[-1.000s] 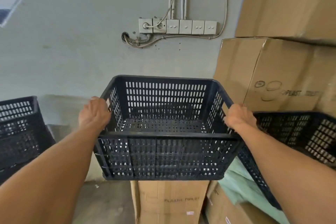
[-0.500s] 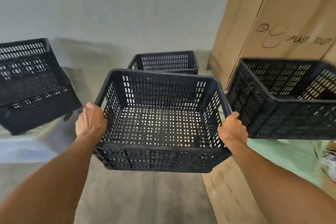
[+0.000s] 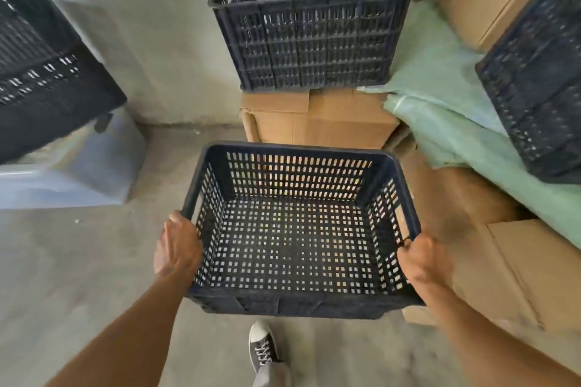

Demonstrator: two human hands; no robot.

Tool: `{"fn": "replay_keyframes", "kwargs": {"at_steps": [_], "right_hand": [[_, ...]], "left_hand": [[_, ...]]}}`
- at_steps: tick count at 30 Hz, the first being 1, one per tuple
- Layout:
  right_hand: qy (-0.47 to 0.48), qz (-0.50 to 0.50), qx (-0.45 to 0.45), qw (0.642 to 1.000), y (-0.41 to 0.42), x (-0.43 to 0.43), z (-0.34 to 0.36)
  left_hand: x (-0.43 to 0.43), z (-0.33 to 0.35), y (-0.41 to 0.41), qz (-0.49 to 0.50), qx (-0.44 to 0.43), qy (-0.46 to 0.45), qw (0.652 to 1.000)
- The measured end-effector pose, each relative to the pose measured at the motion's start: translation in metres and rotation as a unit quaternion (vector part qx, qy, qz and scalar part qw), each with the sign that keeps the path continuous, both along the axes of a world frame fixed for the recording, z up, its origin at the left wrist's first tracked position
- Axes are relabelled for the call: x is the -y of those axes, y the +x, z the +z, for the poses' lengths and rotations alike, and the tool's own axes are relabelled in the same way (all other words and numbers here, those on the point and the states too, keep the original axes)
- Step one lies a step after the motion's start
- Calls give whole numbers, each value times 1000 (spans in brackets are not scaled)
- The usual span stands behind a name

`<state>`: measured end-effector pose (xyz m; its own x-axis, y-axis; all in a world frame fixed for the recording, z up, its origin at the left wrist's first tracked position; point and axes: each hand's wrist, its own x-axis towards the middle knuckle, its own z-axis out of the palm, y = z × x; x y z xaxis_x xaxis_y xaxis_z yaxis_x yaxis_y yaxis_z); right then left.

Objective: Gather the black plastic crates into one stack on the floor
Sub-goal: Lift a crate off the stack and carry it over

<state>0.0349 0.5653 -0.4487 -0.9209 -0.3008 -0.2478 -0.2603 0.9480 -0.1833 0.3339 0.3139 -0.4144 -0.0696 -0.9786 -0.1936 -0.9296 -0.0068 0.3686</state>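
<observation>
Black left crate (image 3: pixel 47 88) sat tilted on a translucent bin (image 3: pixel 78 173). Left hand (image 3: pixel 177 250) gripped the held crate (image 3: pixel 298 236) by its left rim, fingers curled together over the edge. Held crate hung upright above the concrete floor (image 3: pixel 78 276), near a cardboard box (image 3: pixel 317 119) bearing the middle crate (image 3: pixel 311 19). Right hand (image 3: pixel 424 264) clenched the right rim, fingers wrapped. Right crate (image 3: pixel 540 72) lay on a green sheet (image 3: pixel 440 88).

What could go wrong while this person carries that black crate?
The held crate is just ahead of the shoe, so a slip of the left hand or right hand could drop it on the foot. Its far edge is near the cardboard box and might bump it, unsettling the upper crate standing there.
</observation>
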Motion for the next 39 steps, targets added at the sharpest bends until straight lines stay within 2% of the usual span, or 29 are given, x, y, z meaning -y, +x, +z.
{"fn": "replay_keyframes", "kwargs": {"at_steps": [11,15,20,22,26,33,36,39], "right_hand": [[28,-24,-2,999,-43,42,-246],[26,-20,-3,999,-68,41,-333],[3,-9,-24,1000,-92,38,-402],[2,-8,-16,1000,-97,42,-418],[20,-2,64,998,-109,57,-434],[60,71,54,994,-131,69,-441],[67,45,71,994,-134,68,-442],[72,-19,150,986,-139,74,-438]], "left_hand": [[47,-262,-32,-98,77,59,990],[45,-350,-52,-119,83,61,987],[40,-426,-74,-114,52,47,991],[40,-444,-81,-106,53,52,992],[44,-460,-96,-68,35,71,995],[50,-463,-104,-65,46,72,994],[50,-462,-101,-81,54,79,992],[54,-458,-100,-102,87,100,986]]}}
